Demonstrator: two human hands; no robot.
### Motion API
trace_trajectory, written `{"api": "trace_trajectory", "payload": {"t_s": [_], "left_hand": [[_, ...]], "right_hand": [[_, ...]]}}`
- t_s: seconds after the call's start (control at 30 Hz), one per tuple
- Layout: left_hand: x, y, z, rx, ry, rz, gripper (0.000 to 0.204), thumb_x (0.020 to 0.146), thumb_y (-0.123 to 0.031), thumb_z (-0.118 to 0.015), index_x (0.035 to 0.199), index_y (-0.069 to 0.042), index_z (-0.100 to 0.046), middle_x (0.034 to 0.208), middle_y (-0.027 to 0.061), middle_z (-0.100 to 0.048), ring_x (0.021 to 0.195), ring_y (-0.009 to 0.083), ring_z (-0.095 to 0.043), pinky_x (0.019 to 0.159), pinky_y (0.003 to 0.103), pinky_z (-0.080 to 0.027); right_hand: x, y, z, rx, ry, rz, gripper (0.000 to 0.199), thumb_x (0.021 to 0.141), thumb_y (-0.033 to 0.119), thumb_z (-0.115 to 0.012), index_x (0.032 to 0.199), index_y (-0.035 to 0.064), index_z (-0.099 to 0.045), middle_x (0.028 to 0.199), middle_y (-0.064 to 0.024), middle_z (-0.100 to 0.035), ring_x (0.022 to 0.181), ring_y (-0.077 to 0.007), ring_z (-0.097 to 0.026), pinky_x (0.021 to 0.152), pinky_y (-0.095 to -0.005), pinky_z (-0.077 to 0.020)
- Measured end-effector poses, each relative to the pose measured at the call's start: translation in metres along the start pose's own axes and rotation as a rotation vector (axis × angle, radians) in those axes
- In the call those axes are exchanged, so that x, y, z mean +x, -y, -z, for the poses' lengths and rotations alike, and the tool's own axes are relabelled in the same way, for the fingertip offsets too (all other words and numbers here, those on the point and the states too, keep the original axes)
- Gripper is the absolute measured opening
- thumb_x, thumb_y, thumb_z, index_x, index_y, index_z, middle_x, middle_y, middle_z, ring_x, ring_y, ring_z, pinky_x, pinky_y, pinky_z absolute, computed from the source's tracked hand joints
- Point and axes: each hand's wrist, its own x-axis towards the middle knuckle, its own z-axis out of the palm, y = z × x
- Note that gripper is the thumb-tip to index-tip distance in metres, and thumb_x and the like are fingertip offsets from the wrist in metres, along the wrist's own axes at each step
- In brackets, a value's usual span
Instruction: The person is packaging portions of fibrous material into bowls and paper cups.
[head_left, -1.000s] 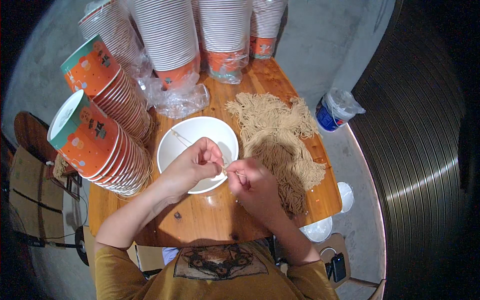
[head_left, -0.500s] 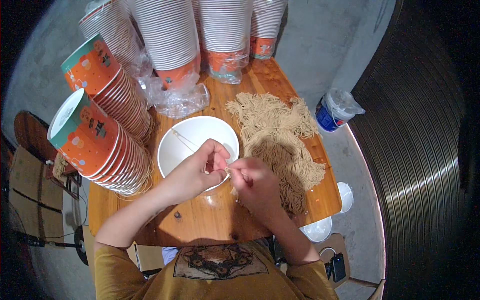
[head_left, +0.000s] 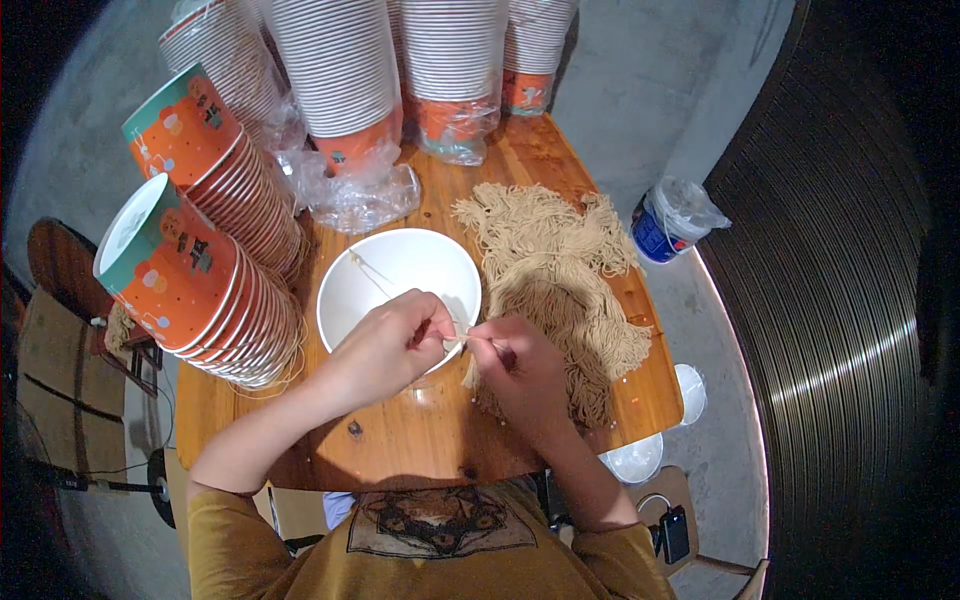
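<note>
Over the near right rim of a white bowl (head_left: 338,300), a short length of thin pale string (head_left: 460,337) stretches between my two hands. My left hand (head_left: 395,338) is closed, pinching one end between thumb and finger. The other end sits in the pinch of my right hand (head_left: 522,375), fingers curled. Another thin strand (head_left: 372,268) with a small knot or bead on it lies against the far inner side of the bowl. Beside my right hand spreads a heap of tan yarn (head_left: 560,250), partly shadowed. My left hand hides the bowl's near part.
Stacked orange and green paper tubs (head_left: 190,265) lean at the table's left, strings hanging around them. Taller wrapped tub stacks (head_left: 335,70) stand at the back, with crumpled clear plastic (head_left: 365,195) before them. A blue-and-white bucket (head_left: 665,225) stands right of the wooden table (head_left: 390,440).
My hands have drawn slightly apart, so the string between them now shows stretched. The strand in the bowl has shifted a little.
</note>
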Motion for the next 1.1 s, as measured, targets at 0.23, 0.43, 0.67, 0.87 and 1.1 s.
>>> {"api": "trace_trajectory", "payload": {"t_s": [0.23, 0.43, 0.67, 0.87, 1.1], "left_hand": [[0.0, 0.005, -0.001, -0.016, -0.006, -0.013, 0.01, 0.084, -0.008, -0.055, 0.089, 0.0, -0.056, 0.081, 0.0115, -0.056, 0.072, 0.0199, -0.056, 0.067, 0.031, -0.046], [-0.001, 0.002, -0.001, -0.012, -0.001, -0.009, 0.01, 0.084, -0.009, -0.056, 0.089, 0.0, -0.057, 0.08, 0.0107, -0.054, 0.07, 0.0197, -0.054, 0.065, 0.031, -0.045], [-0.002, -0.001, 0.0, -0.023, 0.001, 0.002, 0.011, 0.084, -0.01, -0.056, 0.088, 0.0, -0.056, 0.08, 0.0107, -0.053, 0.071, 0.0204, -0.054, 0.066, 0.032, -0.045], [-0.002, -0.002, 0.0, 0.001, -0.007, -0.014, 0.012, 0.083, -0.01, -0.057, 0.087, 0.0, -0.056, 0.08, 0.0116, -0.053, 0.073, 0.0228, -0.054, 0.067, 0.033, -0.045], [-0.003, 0.0, -0.001, -0.006, -0.016, -0.037, 0.01, 0.083, -0.009, -0.056, 0.086, 0.0, -0.054, 0.081, 0.0115, -0.052, 0.074, 0.0241, -0.053, 0.068, 0.034, -0.044]], "right_hand": [[-0.005, -0.01, 0.002, 0.008, -0.012, 0.102, 0.011, 0.084, 0.008, -0.064, 0.093, 0.0055, -0.06, 0.091, -0.0112, -0.063, 0.078, -0.0259, -0.064, 0.067, -0.0348, -0.052], [-0.001, 0.0, 0.007, -0.061, 0.053, 0.14, 0.025, 0.079, 0.009, -0.07, 0.103, 0.0087, -0.063, 0.081, -0.0042, -0.06, 0.059, -0.0112, -0.053, 0.055, -0.0255, -0.0434], [0.005, 0.012, 0.005, -0.254, 0.085, 0.221, 0.027, 0.079, 0.018, -0.07, 0.104, 0.01, -0.062, 0.086, -0.0082, -0.062, 0.068, -0.0225, -0.056, 0.061, -0.0335, -0.0469], [0.004, 0.003, -0.002, -0.229, -0.032, 0.321, 0.025, 0.076, 0.014, -0.073, 0.098, 0.0104, -0.062, 0.081, -0.0057, -0.061, 0.054, -0.0174, -0.051, 0.05, -0.0303, -0.044], [0.005, 0.002, -0.002, -0.256, -0.019, 0.336, 0.022, 0.075, 0.011, -0.072, 0.095, 0.0088, -0.061, 0.078, -0.006, -0.061, 0.058, -0.0203, -0.056, 0.052, -0.0324, -0.0463]]}}
